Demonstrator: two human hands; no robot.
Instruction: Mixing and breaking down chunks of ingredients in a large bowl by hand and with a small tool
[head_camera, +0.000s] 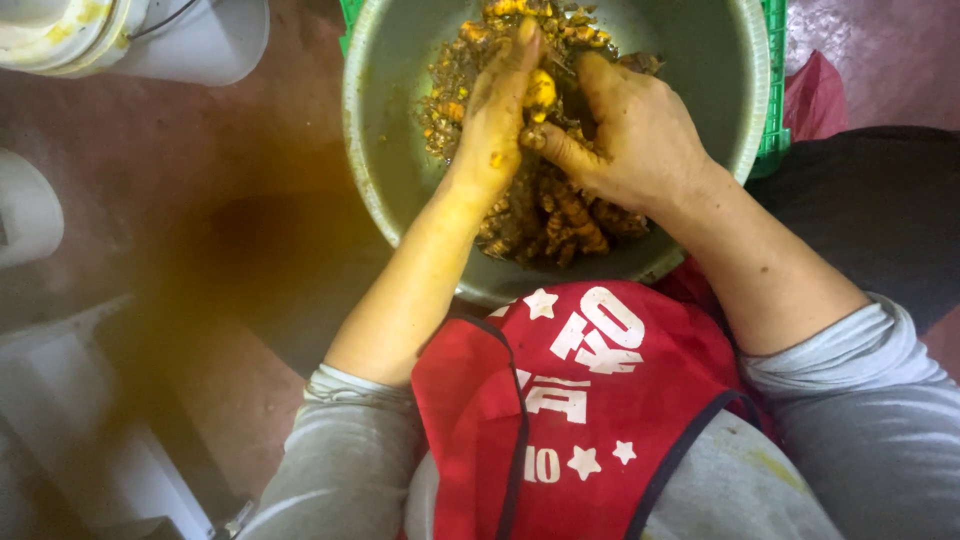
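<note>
At 12 o'clock, both hands meet inside a metal basin (400, 120): the left hand (495, 115) curls around a yellow root piece (541, 92), and the right hand (630, 135) presses half-closed fingers into the heap of roots (550, 215). Bare basin wall shows at 9 and 3 o'clock. Reddish floor (200, 160) surrounds it, with a white bucket (150, 35) at 10 o'clock.

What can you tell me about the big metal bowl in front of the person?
The metal bowl is wide, round and grey, with a thin rolled rim and dull walls smeared with yellow-brown residue. It sits upright on a green crate, close above the person's red apron. It holds a heap of knobbly yellow-brown roots. Both hands, left and right, reach into it among the roots.
</note>
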